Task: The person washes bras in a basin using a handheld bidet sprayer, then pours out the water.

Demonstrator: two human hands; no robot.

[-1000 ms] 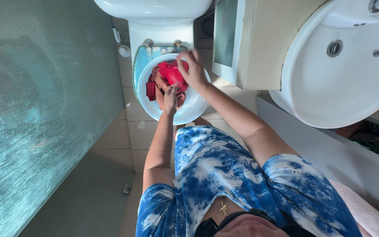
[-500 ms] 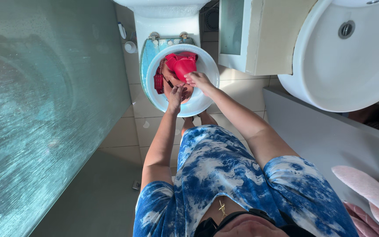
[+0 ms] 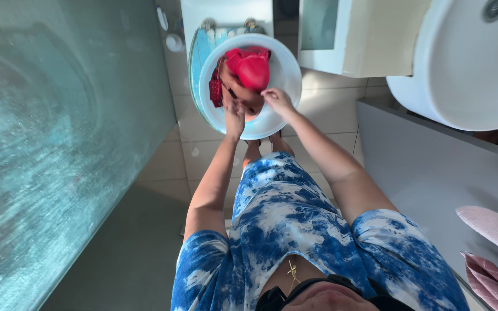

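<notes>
A round white basin rests on a toilet ahead of me. It holds a bright red garment, and a darker red piece hangs over its left side. My left hand is at the near rim, its fingers closed on a dark strap of the clothing. My right hand is just to its right, fingers pinched on the wet cloth at the near inner edge. Both arms reach out over my blue tie-dye shirt.
The blue toilet lid and white cistern stand behind the basin. A wet glass shower wall fills the left. A white sink, a cabinet and a grey counter are on the right. Pink towels lie at the lower right.
My right hand came back from the basin's far rim to its near edge beside the left hand. The red garment now lies bunched at the far side.
</notes>
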